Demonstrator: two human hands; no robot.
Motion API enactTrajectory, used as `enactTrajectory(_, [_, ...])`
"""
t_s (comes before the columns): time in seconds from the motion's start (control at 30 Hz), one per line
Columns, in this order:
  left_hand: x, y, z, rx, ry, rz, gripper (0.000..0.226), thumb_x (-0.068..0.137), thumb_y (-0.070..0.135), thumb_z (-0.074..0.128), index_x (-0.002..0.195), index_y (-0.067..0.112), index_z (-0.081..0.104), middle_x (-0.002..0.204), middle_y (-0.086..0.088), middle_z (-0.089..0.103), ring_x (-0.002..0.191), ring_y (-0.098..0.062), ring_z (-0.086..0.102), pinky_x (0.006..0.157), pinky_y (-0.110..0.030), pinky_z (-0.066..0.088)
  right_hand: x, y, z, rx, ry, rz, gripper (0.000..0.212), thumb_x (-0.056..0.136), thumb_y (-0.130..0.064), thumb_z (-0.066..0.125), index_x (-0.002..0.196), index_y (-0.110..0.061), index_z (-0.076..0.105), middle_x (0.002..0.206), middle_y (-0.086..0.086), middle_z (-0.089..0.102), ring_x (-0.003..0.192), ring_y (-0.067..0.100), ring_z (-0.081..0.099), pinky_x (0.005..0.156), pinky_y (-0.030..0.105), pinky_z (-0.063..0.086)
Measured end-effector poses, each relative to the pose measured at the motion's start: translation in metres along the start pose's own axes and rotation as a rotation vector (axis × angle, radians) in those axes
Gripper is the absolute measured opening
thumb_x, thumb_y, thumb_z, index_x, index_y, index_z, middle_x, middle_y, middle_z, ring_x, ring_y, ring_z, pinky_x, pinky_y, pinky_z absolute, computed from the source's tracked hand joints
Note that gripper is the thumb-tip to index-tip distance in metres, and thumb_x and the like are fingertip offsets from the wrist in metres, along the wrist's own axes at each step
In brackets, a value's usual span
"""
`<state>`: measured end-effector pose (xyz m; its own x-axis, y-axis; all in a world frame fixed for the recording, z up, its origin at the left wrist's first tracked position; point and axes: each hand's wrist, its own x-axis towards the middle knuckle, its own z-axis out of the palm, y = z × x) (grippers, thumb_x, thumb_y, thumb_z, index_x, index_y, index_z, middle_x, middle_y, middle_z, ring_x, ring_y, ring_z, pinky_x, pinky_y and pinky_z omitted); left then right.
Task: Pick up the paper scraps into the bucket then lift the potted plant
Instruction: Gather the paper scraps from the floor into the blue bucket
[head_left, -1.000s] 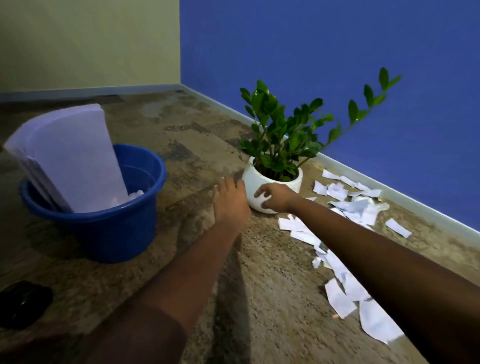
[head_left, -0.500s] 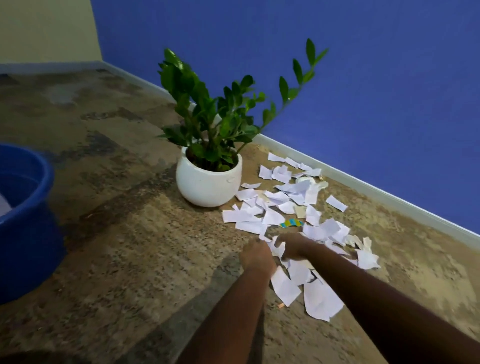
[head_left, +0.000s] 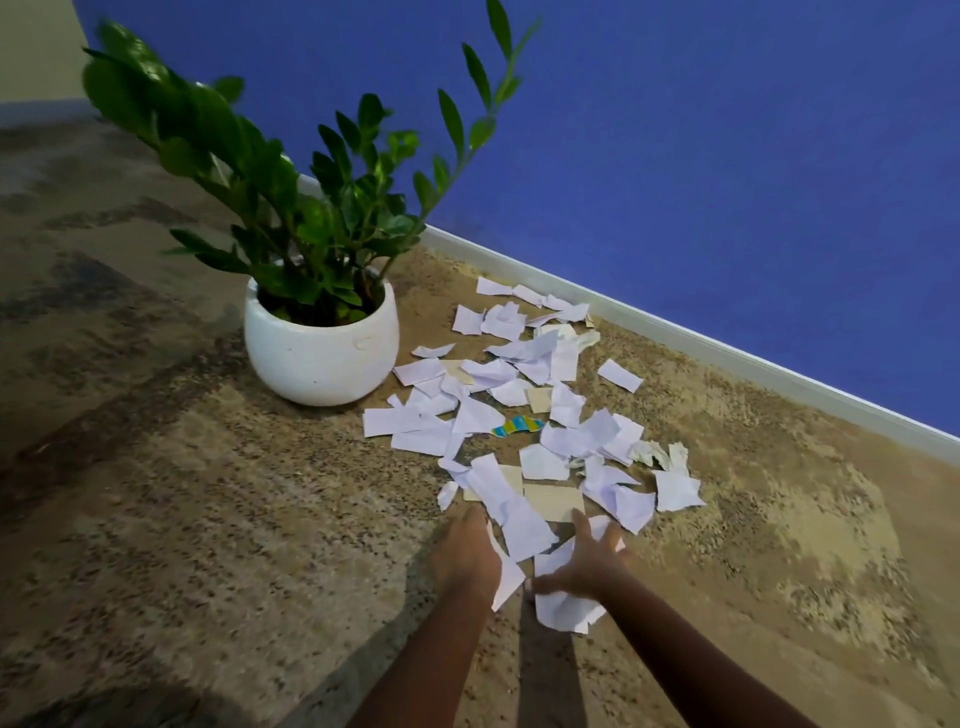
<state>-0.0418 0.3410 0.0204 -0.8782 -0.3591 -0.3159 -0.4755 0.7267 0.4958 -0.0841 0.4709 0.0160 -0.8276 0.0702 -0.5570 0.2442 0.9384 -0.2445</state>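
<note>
Speckled brown-and-tan stone floor, mottled with darker patches, runs up to a matte blue wall, with a pale skirting board slanting along the join. Left of the pile and toward the viewer the floor lies open; the skirting closes the far side.

A glossy, round white ceramic pot holding a green, waxy-leaved plant stands upright on the floor, just left of the torn white paper scraps. These are thin, jagged-edged pieces, overlapping in a loose heap from the skirting to the hands. Among them are a few flat tan card pieces and one small striped blue-and-yellow scrap.

At the near edge of the heap, the left hand lies with straight fingers together, its side against a scrap. The right hand has its fingers spread wide over the nearest scraps, gripping nothing; it is somewhat blurred.
</note>
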Motion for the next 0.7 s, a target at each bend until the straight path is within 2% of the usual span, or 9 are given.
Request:
enactTrajectory(0.07, [0.003,0.003,0.001,-0.075,-0.015,-0.035,0.037,0.097,0.021,0.047,0.133,0.015,0.051,0.138,-0.004,0.054,0.127,-0.019,0.051,0.1,-0.027,0.043,0.002,0.005,0.004,0.009,0.016,-0.042,0.104,0.065,-0.05,0.078,0.145,-0.028,0.015,0.158,0.013,-0.008,0.146,0.035,0.008,0.113,0.042,0.03])
enactTrajectory(0.17, [0.004,0.007,-0.002,-0.183,-0.012,-0.07,0.034,0.094,0.025,0.052,0.123,0.009,0.058,0.128,-0.009,0.061,0.12,-0.024,0.056,0.095,-0.031,0.046,0.005,0.006,0.006,0.027,0.049,-0.142,0.08,0.07,-0.04,0.077,0.136,-0.024,0.035,0.153,0.009,0.019,0.139,0.031,0.027,0.103,0.034,0.04])
enactTrajectory(0.23, [0.003,0.007,-0.003,-0.296,0.027,-0.064,0.018,0.092,0.025,0.055,0.09,0.009,0.063,0.093,-0.011,0.066,0.093,-0.027,0.062,0.074,-0.03,0.047,0.007,0.004,0.006,0.054,0.063,-0.206,0.058,0.08,-0.03,0.069,0.131,-0.017,0.045,0.147,0.007,0.036,0.134,0.025,0.036,0.101,0.029,0.039])
enactTrajectory(0.27, [0.003,0.006,-0.002,-0.367,0.048,-0.078,0.02,0.092,0.024,0.056,0.075,0.013,0.055,0.074,-0.006,0.058,0.079,-0.025,0.058,0.064,-0.029,0.042,0.007,0.001,0.005,0.052,0.085,-0.245,0.047,0.086,-0.026,0.063,0.129,-0.014,0.049,0.143,0.006,0.042,0.132,0.023,0.039,0.103,0.026,0.037])
enactTrajectory(0.37, [0.002,0.006,0.001,-0.604,0.085,-0.14,0.023,0.093,0.016,0.055,0.073,0.014,0.043,0.062,0.003,0.042,0.071,-0.02,0.049,0.06,-0.026,0.034,0.004,-0.007,-0.004,0.12,0.167,-0.324,0.038,0.093,-0.019,0.052,0.13,-0.011,0.05,0.14,0.007,0.049,0.129,0.022,0.044,0.106,0.027,0.034])
enactTrajectory(0.47, [0.004,0.006,0.003,-0.701,0.156,-0.149,0.025,0.095,0.004,0.048,0.073,0.012,0.038,0.069,-0.005,0.046,0.073,-0.022,0.048,0.065,-0.027,0.035,-0.001,-0.021,-0.014,0.294,0.257,-0.362,0.042,0.095,-0.018,0.05,0.136,-0.013,0.044,0.142,0.008,0.048,0.13,0.024,0.046,0.104,0.03,0.036])
enactTrajectory(0.53, [0.005,0.009,0.003,-0.775,0.139,-0.147,0.005,0.096,0.001,0.041,0.096,0.004,0.046,0.092,-0.015,0.057,0.089,-0.029,0.056,0.072,-0.031,0.039,-0.001,-0.033,-0.016,0.349,0.336,-0.414,0.034,0.096,-0.021,0.047,0.129,-0.013,0.047,0.131,0.01,0.057,0.121,0.027,0.053,0.092,0.029,0.041])
enactTrajectory(0.6, [0.008,0.015,0.0,-0.91,0.092,-0.147,0.024,0.099,0.005,0.037,0.121,0.001,0.045,0.119,-0.02,0.057,0.101,-0.029,0.054,0.079,-0.028,0.038,-0.003,-0.045,-0.014,0.42,0.347,-0.438,0.031,0.098,-0.024,0.043,0.126,-0.012,0.049,0.125,0.01,0.06,0.116,0.027,0.055,0.083,0.025,0.039])
enactTrajectory(0.7, [0.007,0.027,-0.006,-1.159,-0.016,-0.206,0.044,0.102,0.029,0.032,0.14,0.006,0.038,0.14,-0.014,0.046,0.118,-0.024,0.049,0.094,-0.03,0.04,-0.01,-0.067,-0.005,0.653,0.23,-0.492,0.03,0.1,-0.02,0.037,0.118,-0.005,0.054,0.119,0.011,0.061,0.111,0.025,0.056,0.074,0.017,0.033])
